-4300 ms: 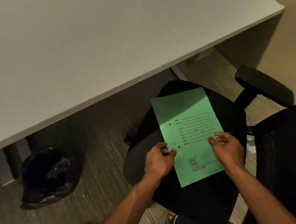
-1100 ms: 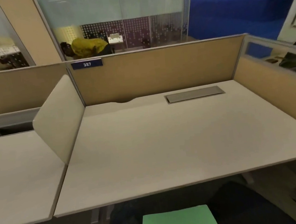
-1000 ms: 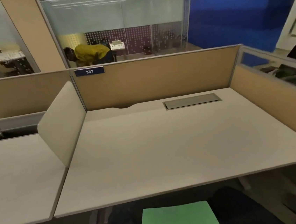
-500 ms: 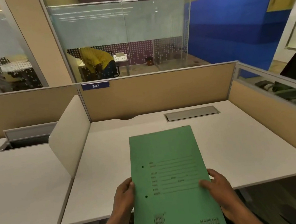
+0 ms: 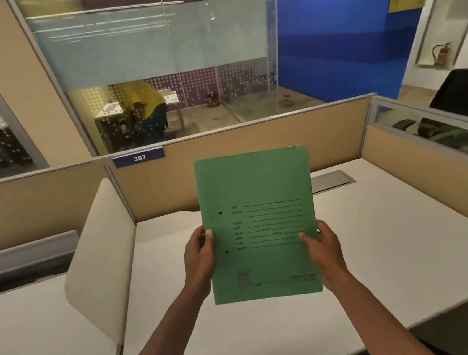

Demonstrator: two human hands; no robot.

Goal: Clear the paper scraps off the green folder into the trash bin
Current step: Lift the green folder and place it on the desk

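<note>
I hold the green folder up in the air over the white desk, its printed front facing me. My left hand grips its left edge, thumb on the front. On the right edge sits my right hand, gripping the same way. No paper scraps show on the folder's face. The trash bin is out of view.
Tan partition panels bound the desk at the back and right. A white divider separates a neighbouring desk on the left. A grey cable flap lies at the desk's back. Behind glass, a person in yellow bends over.
The view rose from the chair and floor to the desk. Both hands lifted the folder from low over the chair up to upright in front of me.
</note>
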